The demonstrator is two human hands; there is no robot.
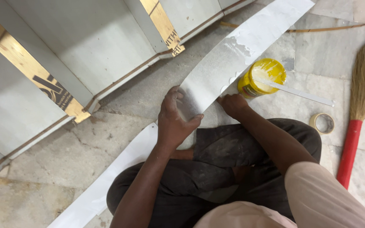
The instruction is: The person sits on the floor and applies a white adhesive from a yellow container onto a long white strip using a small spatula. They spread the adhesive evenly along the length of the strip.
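I sit cross-legged on a stone floor with a long grey-white laminate strip point(229, 55) running from my lap up to the top right. My left hand point(173, 120) grips the strip's near end, thumb on top. My right hand point(232, 104) presses on the strip's right edge, fingers curled. White glue is smeared on the strip's upper part. A yellow glue tub point(262, 78) stands open just right of the strip, with a flat white strip point(294, 90) resting across its mouth as a spreader.
A white-laminated plywood cabinet point(85, 46) lies at the upper left. A second white strip point(106, 181) lies on the floor at lower left. A roll of tape point(322, 123) and a broom with a red handle point(355, 114) lie at the right.
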